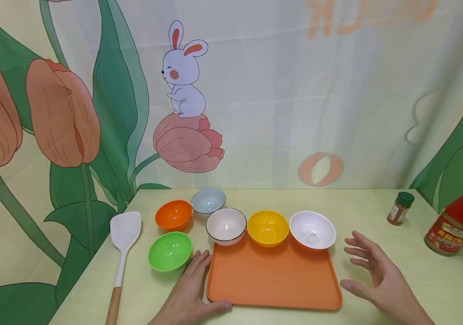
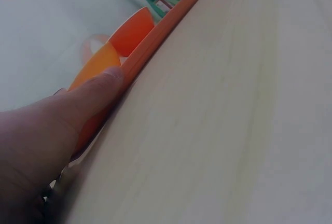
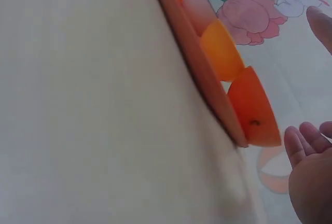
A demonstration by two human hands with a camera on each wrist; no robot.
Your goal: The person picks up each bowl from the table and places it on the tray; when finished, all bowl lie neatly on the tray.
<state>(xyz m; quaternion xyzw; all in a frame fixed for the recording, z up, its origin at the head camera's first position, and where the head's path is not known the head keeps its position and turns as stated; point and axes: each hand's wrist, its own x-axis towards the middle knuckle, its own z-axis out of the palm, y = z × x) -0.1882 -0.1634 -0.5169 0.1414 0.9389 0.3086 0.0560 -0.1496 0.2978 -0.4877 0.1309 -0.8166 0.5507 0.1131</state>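
Observation:
An orange tray lies at the table's front. My left hand rests at its near left corner, the thumb touching the front rim and the straight fingers lying along the left side, close to a green bowl. Along the tray's far part stand a cream bowl with a dark rim, a yellow bowl and a bowl white inside and orange outside. My right hand hovers right of the tray with spread, slightly bent fingers and holds nothing. The left wrist view shows the left thumb against the rim.
Behind the green bowl stand an orange bowl and a grey-blue bowl. A white spatula with a wooden handle lies at the left. At the right are a green-capped spice jar and a red sauce bottle. A printed curtain hangs behind.

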